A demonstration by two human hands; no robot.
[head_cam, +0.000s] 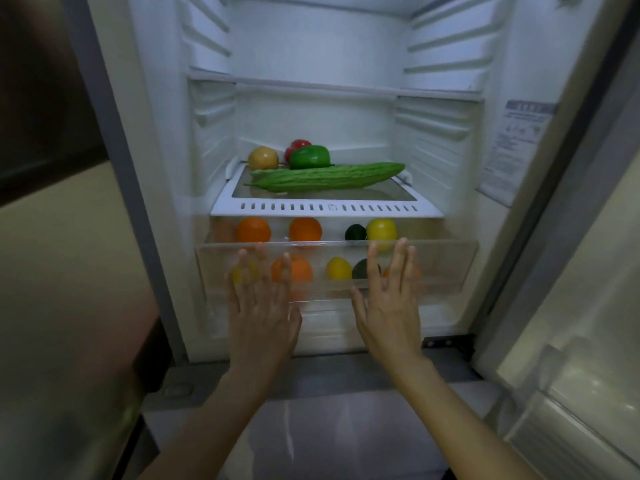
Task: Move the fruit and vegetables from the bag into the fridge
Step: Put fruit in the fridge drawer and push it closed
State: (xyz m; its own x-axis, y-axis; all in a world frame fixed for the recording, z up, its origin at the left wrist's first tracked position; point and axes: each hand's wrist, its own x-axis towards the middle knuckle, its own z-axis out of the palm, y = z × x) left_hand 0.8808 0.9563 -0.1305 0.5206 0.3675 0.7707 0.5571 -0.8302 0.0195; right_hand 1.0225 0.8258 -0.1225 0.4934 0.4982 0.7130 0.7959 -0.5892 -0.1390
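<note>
The fridge stands open before me. Its clear crisper drawer (446, 261) holds oranges (254, 230), a yellow lemon (381, 231), a dark avocado (355, 232) and several more fruits. On the glass shelf (325, 209) above lie a long bitter gourd (329, 176), a green pepper (309, 156), a red pepper (298, 144) and a yellowish fruit (263, 158). My left hand (261, 310) and my right hand (389, 303) lie flat, fingers straight, against the drawer's front. No bag is in view.
The fridge door (571, 306) stands open at the right with a clear door bin (568, 403). A label (516, 147) is on the right inner wall. An upper shelf (332, 85) spans the fridge. A beige cabinet side (69, 271) is at the left.
</note>
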